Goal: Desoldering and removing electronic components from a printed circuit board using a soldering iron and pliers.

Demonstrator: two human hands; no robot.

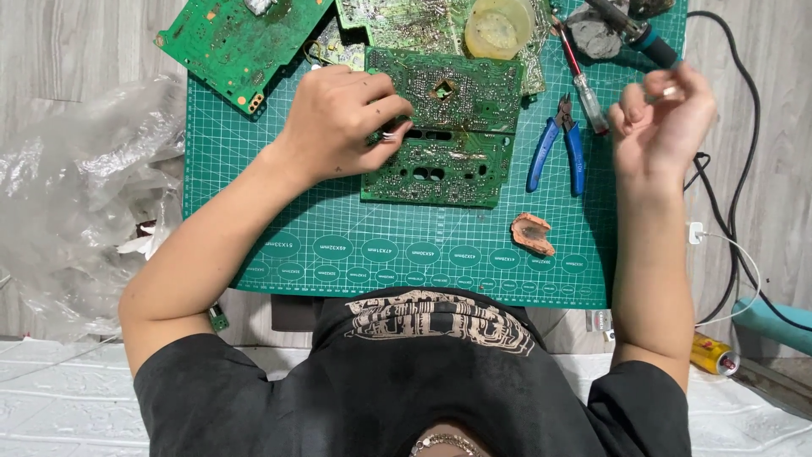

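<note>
We see the left hand (pixel 342 118) bent at the wrist over the board (pixel 441 127) in the middle of the mat (pixel 254 228), its fingers curled together and pinching a small metal part (pixel 390 134) at the board's left edge. The right hand (pixel 661 123) is raised off the mat, right of the board, fingers curled loosely; whether they grip anything, we cannot tell. Between board and right hand lie blue pliers (pixel 558 152) and a red-handled screwdriver (pixel 582 80). A second board (pixel 237 42) overhangs the mat's upper left corner. Below the board the mat carries a row of pale oval labels (pixel 423 254), and a brown lump (pixel 533 233) lies there. That lower strip is open.
</note>
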